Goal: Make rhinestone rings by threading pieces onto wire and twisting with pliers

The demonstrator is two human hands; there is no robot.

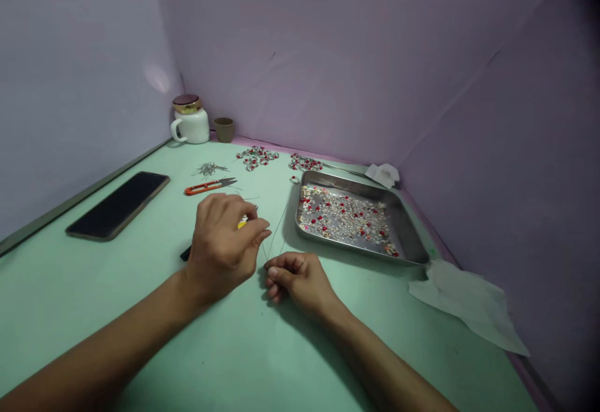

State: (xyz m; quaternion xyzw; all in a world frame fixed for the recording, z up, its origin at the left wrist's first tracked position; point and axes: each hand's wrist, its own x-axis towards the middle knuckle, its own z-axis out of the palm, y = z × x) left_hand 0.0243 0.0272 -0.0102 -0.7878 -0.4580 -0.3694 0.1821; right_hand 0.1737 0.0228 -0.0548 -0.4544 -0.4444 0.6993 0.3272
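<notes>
The left hand (pixel 220 243) curls around a yellow-and-black object (pixel 242 224), while the right hand (pixel 300 284) pinches thin wire (pixel 276 234) beside a steel tray (pixel 347 182) of red and pearl beads (pixel 344 221).

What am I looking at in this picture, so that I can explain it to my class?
This is no machine: a person is working with bare hands, and the picture comes from a camera worn on their head, looking forward and down. Their left hand curls over a small yellow piece, too hidden to identify. Their right hand appears to pinch thin wires that rise between the hands. On the pale green table lie a steel tray of red and pearly beads, orange-handled snips, a pile of cut wires, a phone and a white cloth. A white mug and a small brown cup stand in the far corner.
</notes>
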